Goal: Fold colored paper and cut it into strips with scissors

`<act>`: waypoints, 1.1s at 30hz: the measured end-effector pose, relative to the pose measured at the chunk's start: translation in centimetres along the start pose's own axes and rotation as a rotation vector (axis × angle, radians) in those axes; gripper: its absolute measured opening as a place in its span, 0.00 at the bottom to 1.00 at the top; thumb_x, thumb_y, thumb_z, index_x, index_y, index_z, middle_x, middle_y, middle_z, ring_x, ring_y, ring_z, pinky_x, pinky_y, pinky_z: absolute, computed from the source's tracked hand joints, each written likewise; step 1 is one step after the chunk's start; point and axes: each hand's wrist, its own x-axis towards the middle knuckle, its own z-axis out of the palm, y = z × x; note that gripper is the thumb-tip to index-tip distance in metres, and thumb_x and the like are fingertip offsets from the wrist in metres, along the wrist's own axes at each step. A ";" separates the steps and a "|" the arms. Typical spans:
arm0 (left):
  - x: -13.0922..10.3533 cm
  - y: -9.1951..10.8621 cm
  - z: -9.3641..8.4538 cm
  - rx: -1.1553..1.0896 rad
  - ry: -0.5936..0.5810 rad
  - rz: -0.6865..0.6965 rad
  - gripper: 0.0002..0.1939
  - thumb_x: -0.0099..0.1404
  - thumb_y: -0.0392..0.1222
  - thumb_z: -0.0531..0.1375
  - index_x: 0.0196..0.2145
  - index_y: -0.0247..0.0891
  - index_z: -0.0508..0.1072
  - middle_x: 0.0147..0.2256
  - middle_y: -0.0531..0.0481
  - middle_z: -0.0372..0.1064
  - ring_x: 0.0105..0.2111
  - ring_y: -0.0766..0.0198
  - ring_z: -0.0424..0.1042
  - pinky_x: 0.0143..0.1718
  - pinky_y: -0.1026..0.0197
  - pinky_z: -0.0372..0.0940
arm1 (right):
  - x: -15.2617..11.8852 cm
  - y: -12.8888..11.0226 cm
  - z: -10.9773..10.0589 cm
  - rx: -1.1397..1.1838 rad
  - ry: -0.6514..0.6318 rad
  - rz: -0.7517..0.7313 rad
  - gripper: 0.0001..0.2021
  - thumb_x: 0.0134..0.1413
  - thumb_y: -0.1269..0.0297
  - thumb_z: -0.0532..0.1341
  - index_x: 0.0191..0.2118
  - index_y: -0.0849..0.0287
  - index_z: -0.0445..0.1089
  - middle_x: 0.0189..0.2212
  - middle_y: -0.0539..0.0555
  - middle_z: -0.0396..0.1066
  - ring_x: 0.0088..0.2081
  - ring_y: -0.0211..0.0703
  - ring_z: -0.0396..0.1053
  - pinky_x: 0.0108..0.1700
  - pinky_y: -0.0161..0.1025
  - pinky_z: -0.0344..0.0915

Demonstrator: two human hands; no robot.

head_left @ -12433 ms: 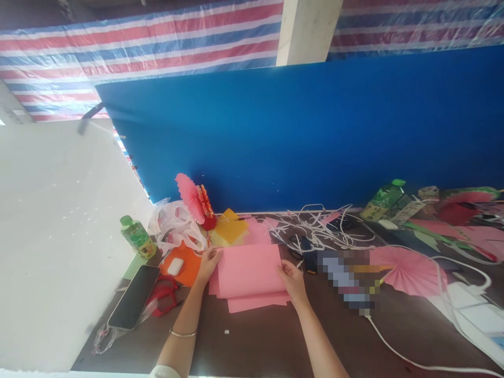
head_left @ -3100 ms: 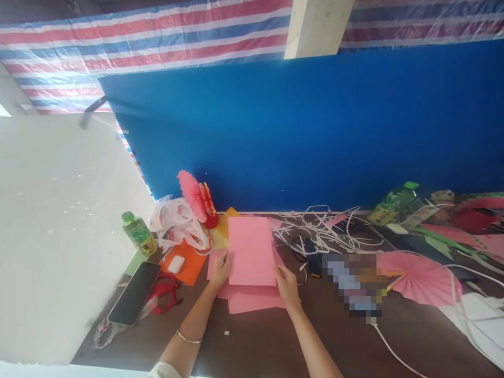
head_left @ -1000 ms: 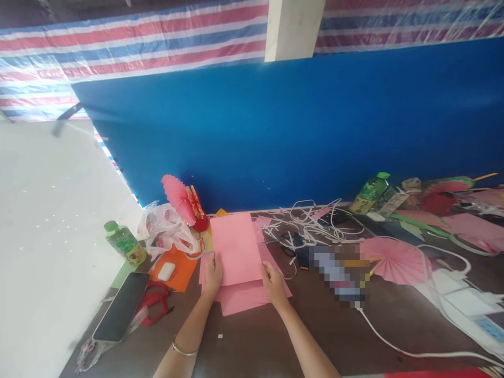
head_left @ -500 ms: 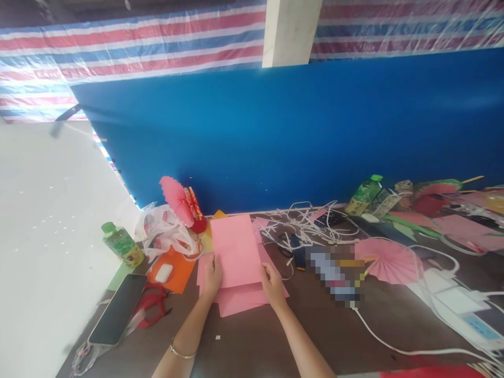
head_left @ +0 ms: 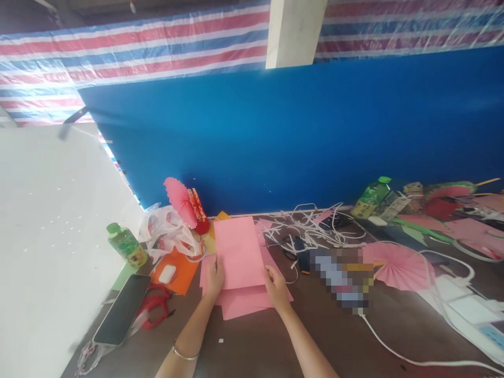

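A flat sheet of pink paper (head_left: 240, 254) is held up between my two hands, gripped at its left and right edges. My left hand (head_left: 214, 278) is closed on the left edge, with a bracelet on that wrist. On the opposite edge, near the lower right corner, my right hand (head_left: 275, 286) pinches the sheet. Beneath it lie more pink sheets (head_left: 244, 307), spread at differing angles on the dark table (head_left: 252, 352). The held sheet hides most of them.
To the left are a phone (head_left: 122, 310), red-handled scissors (head_left: 157, 310), orange paper (head_left: 183, 273), a white case (head_left: 167, 273) and a green-capped bottle (head_left: 126, 245). White paper scraps and cables (head_left: 303, 226) lie behind. Rightward are a pink folded fan (head_left: 401, 265) and a power strip (head_left: 468, 310).
The whole view has shifted slightly, so everything appears a little farther right. Both hands keep their hold on the pink sheet, which stays nearly in the same place over the others.
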 end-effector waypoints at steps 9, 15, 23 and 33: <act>-0.4 0.7 -0.1 -0.082 -0.092 -0.025 0.15 0.63 0.46 0.49 0.22 0.38 0.63 0.22 0.49 0.63 0.25 0.61 0.62 0.27 0.62 0.56 | 0.2 -0.1 -0.3 0.078 0.058 0.079 0.23 0.53 0.45 0.48 0.27 0.60 0.68 0.13 0.48 0.60 0.17 0.40 0.59 0.21 0.36 0.56; -0.4 -0.8 0.5 -0.092 -0.180 -0.056 0.13 0.63 0.46 0.49 0.32 0.35 0.68 0.31 0.44 0.69 0.32 0.59 0.67 0.31 0.60 0.60 | 0.5 0.1 -0.3 0.121 0.113 0.108 0.23 0.51 0.45 0.50 0.30 0.62 0.70 0.14 0.51 0.63 0.20 0.43 0.62 0.23 0.37 0.59; 0.2 -1.7 0.2 -0.148 -0.282 -0.076 0.17 0.63 0.48 0.48 0.28 0.35 0.70 0.29 0.47 0.70 0.32 0.61 0.67 0.30 0.62 0.61 | 0.8 0.2 -0.6 0.183 0.153 0.133 0.23 0.49 0.45 0.53 0.31 0.62 0.71 0.15 0.51 0.64 0.20 0.42 0.62 0.23 0.36 0.58; 0.8 -2.3 0.3 -0.172 -0.434 -0.018 0.18 0.61 0.51 0.52 0.27 0.34 0.69 0.27 0.49 0.68 0.30 0.62 0.66 0.31 0.64 0.61 | 0.7 0.0 -0.7 0.254 0.106 0.136 0.21 0.51 0.47 0.52 0.31 0.62 0.69 0.14 0.47 0.60 0.16 0.38 0.57 0.19 0.34 0.54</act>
